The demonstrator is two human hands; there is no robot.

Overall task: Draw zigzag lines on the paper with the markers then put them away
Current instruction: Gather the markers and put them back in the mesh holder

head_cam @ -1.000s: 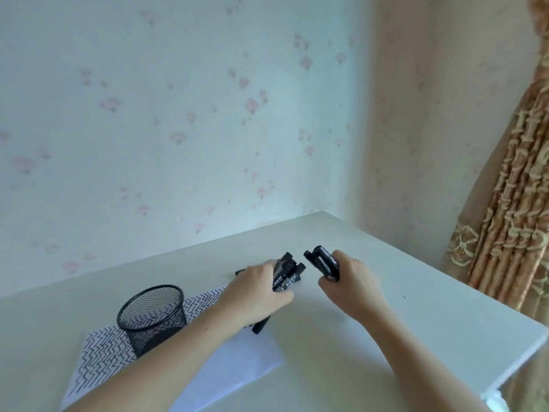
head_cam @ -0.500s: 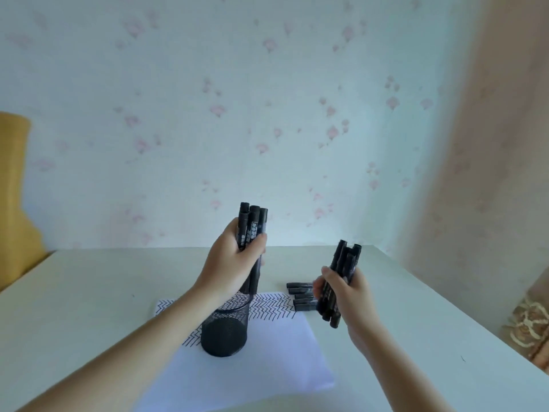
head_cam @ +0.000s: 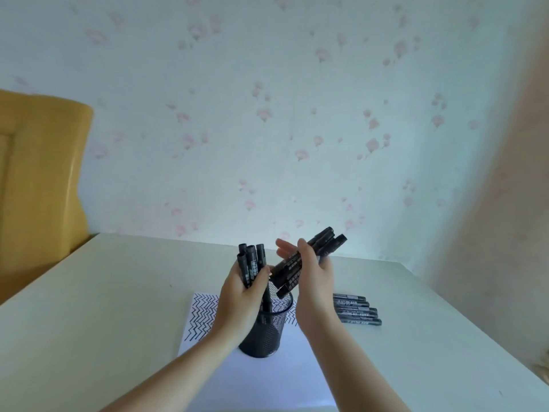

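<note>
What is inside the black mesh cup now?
The lower ends of the markers held by the left hand reach into the mesh cup; its bottom is hidden.

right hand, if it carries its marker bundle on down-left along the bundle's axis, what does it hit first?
Likely the mesh pen holder: the lower ends of the right hand's marker bundle hang just above its rim. The left hand's markers are close beside; depth is unclear.

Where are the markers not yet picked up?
In the head view, the loose markers lie in a row on the table, right of the mesh cup and just beyond the right hand.
</note>
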